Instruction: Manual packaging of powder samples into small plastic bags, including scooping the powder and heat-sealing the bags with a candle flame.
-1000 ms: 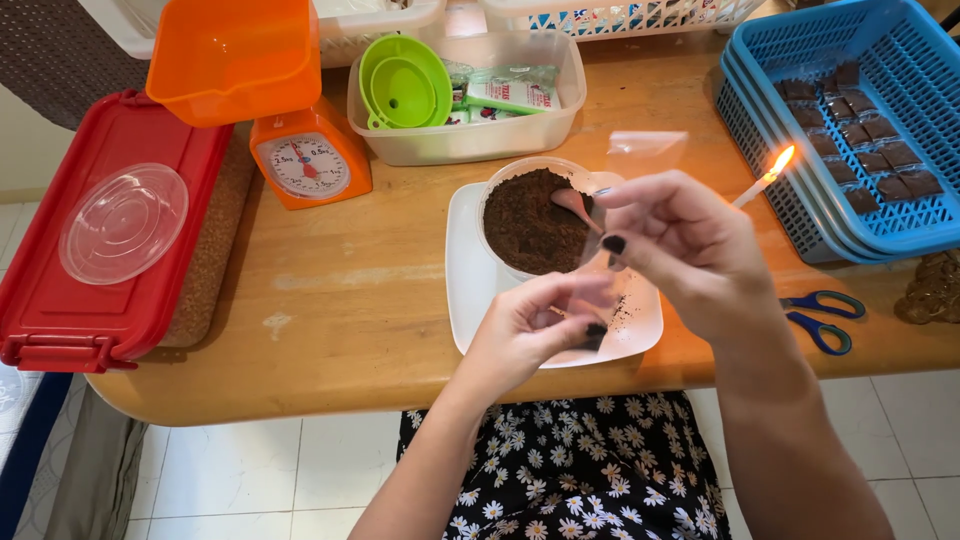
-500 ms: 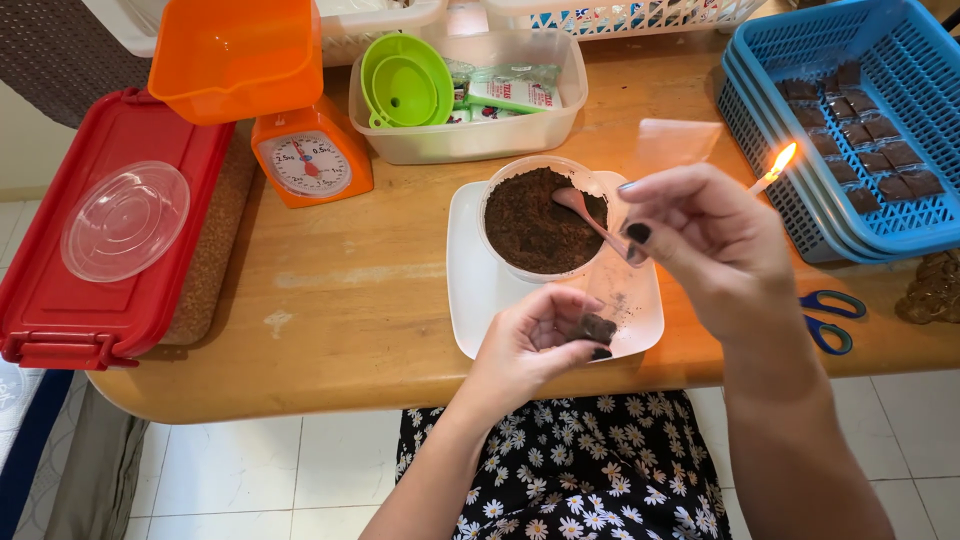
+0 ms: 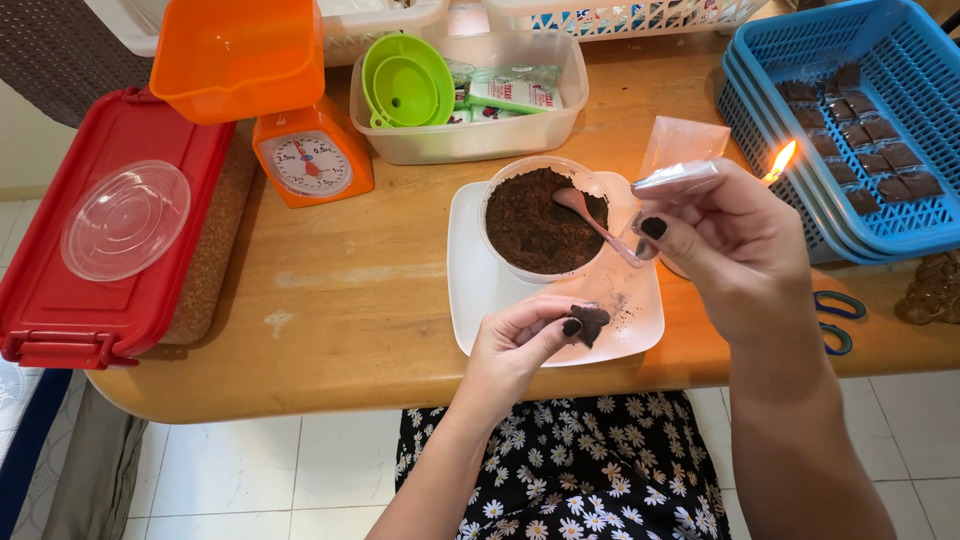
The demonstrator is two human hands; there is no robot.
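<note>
Your right palm hides the base of the flame (image 3: 779,161) behind it, so what carries the fire cannot be made out. The blue baskets (image 3: 905,70) to the right of the white tray (image 3: 470,290) are cut off at the frame edge, as are the containers along the top. The dark squares (image 3: 865,140) in the baskets are too small to identify.

Your left hand (image 3: 515,345) rests at the near edge of the tray, thumb and forefinger pinched nearly shut on a small dark packet (image 3: 588,322) (its contents are not visible). The other fingers curl under.

Your right hand (image 3: 735,240) hovers over the tray's right side. Its fingertips are closed on the handle of a pale spoon (image 3: 600,225), and a small clear sachet (image 3: 675,178) sits gripped at the top of the same hand. The spoon's bowl lies in the brown powder inside the round tub (image 3: 535,225), which stands on the tray's far half.

Left of the tray stand an orange scale (image 3: 312,155) and a red lidded box (image 3: 110,250) bearing a clear lid (image 3: 125,220). Scissors (image 3: 835,320) lie right of the tray, partly behind your forearm.
</note>
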